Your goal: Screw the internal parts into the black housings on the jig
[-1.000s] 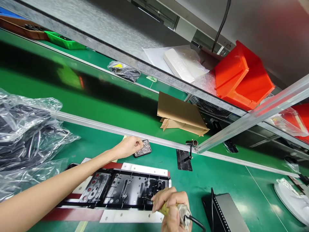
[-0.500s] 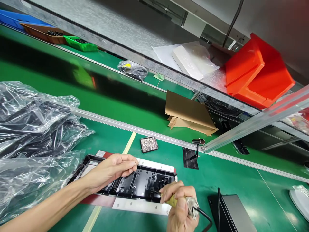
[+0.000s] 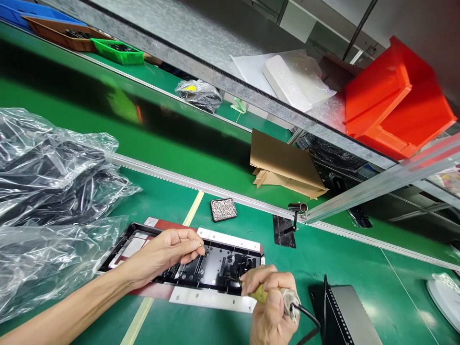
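My left hand (image 3: 176,247) is pinched over the middle of a long black plastic housing (image 3: 215,270), with a tiny light-coloured part (image 3: 200,244) at its fingertips, too small to make out well. In my right hand (image 3: 269,297) is a corded soldering iron (image 3: 260,293) with a yellow handle, gripped near the housing's right end. Its thin tip points left over the housing's inside; whether it touches cannot be seen. The housing lies between white fixture strips (image 3: 212,299) on a reddish board. Small metal pieces fill a black tray (image 3: 223,210) behind it.
Plastic-wrapped black parts (image 3: 53,167) are piled at the left. A tubular metal holder (image 3: 297,208) stands behind on the right, near folded cardboard (image 3: 283,160). A grey-black box (image 3: 345,311) sits right of my right hand. Overhead, a shelf carries a red bin (image 3: 398,105).
The view has shifted slightly. Both hands keep nearly the same places over the housing, the left still pinched and the right still gripping the soldering iron.
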The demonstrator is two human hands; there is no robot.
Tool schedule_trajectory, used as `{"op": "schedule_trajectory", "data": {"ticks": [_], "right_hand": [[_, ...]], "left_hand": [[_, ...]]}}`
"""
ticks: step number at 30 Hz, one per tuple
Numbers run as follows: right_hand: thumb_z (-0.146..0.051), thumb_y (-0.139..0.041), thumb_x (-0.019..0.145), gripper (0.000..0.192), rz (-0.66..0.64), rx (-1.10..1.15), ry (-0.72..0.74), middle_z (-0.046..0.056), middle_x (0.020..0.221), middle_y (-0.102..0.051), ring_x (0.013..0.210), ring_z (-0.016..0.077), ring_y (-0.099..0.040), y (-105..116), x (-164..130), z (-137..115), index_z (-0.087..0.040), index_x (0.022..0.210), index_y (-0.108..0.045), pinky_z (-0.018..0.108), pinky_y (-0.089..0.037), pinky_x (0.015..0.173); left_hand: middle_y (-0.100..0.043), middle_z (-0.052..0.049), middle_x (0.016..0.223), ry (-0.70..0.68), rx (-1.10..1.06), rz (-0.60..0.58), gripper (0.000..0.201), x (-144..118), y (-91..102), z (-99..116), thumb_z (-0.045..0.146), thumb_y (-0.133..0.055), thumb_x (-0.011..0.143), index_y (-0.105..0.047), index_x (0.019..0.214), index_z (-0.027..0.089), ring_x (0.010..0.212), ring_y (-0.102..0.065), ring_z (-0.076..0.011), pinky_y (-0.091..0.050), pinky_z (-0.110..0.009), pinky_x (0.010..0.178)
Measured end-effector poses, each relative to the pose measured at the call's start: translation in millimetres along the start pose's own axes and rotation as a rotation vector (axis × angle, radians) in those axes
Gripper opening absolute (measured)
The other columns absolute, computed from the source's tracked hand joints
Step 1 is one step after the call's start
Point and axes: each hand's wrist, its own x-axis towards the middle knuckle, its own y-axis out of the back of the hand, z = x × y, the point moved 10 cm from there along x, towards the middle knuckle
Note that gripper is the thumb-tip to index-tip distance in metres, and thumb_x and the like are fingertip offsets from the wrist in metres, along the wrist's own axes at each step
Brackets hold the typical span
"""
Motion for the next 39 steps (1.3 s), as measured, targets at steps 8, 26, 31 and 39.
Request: {"op": "schedule_trajectory", "data": {"ticks": [8,26,31,39], "right_hand": [[-0.029,-0.052,0.110,0.023,-0.019,-0.017,0.001,-0.002,0.068,-0.067,0.061,0.0162,-0.065,-1,0,-2,-0.024,0.089,-0.059,0.031,-0.061,0.061],[-0.025,-0.048,0.110,0.021,-0.032,-0.032,-0.013,-0.002,0.069,-0.066,0.061,0.0171,-0.065,1,-1,-1,-0.024,0.091,-0.058,0.033,-0.061,0.061],[-0.026,-0.049,0.110,0.021,-0.027,-0.034,-0.011,-0.002,0.069,-0.066,0.061,0.0172,-0.065,1,-1,-2,-0.025,0.092,-0.058,0.033,-0.061,0.061],[-0.028,-0.051,0.110,0.021,-0.015,-0.031,-0.021,-0.003,0.069,-0.067,0.062,0.0169,-0.066,1,-1,-1,-0.025,0.091,-0.059,0.033,-0.061,0.061]], "left_hand": [[-0.079,-0.007,0.091,-0.010,0.002,0.069,0.042,-5,16.5,-13,0.055,-0.098,0.078,-0.085,0.095,0.019,0.071,-0.055,-0.0103,-0.045,-0.023,0.069],[-0.084,-0.004,0.100,-0.285,0.788,0.176,0.036,-4,9.0,14,0.060,-0.071,0.098,-0.085,0.095,0.027,0.089,-0.075,-0.0233,-0.056,-0.031,0.079],[-0.081,-0.004,0.100,-0.514,0.984,0.089,0.031,-4,-11.5,24,0.045,-0.060,0.108,-0.082,0.100,0.025,0.091,-0.072,-0.0219,-0.055,-0.032,0.084],[-0.075,-0.005,0.100,-0.530,1.163,-0.127,0.034,8,-30.6,17,0.031,-0.047,0.114,-0.075,0.099,0.022,0.095,-0.064,-0.0204,-0.049,-0.032,0.083]]}}
